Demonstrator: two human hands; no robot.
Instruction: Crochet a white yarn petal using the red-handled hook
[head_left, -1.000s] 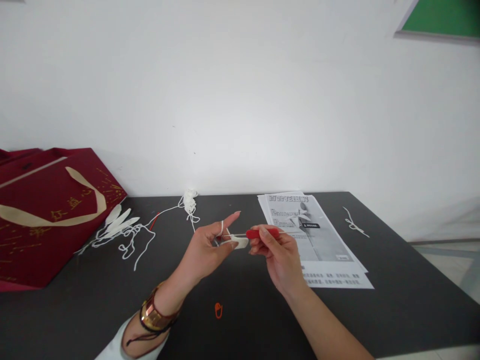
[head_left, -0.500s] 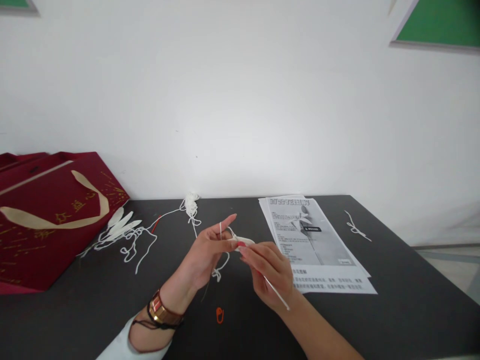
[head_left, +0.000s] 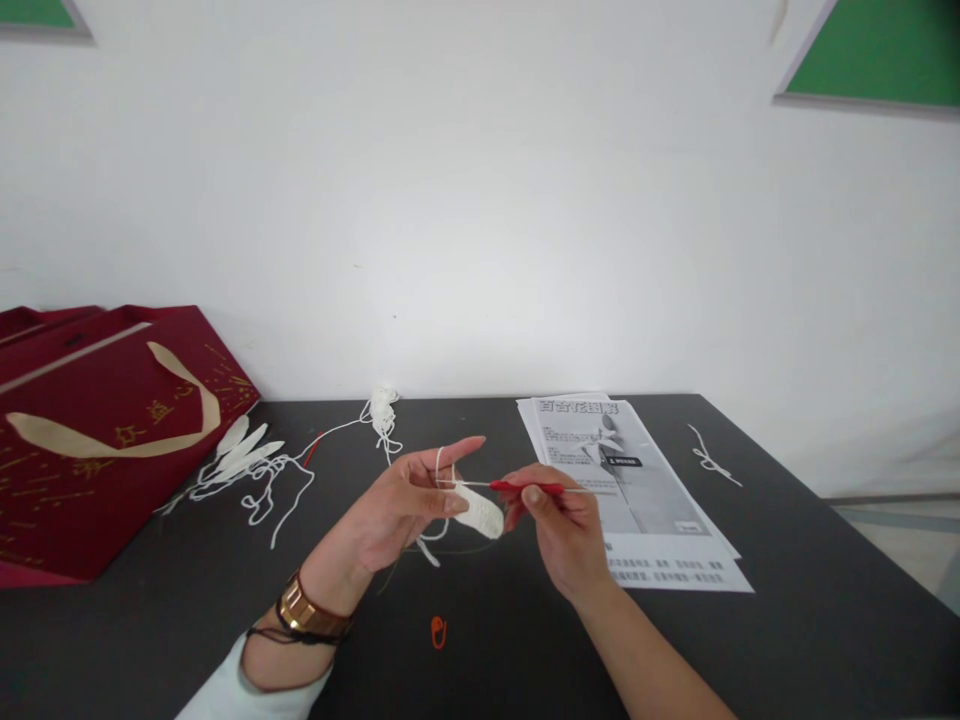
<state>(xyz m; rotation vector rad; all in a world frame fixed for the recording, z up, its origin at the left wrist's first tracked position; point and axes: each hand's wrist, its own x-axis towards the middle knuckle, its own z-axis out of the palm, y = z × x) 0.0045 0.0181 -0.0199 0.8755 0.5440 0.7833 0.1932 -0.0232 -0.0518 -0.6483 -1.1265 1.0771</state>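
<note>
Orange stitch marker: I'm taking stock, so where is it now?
In the head view, the orange stitch marker lies low, just left of centre, on the dark tabletop, right of the gold bracelet and below the white crochet piece.

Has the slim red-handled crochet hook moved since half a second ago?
Yes: the hook swung its outer end up, from below the white printed paper sheets to overlapping them in view.
</note>
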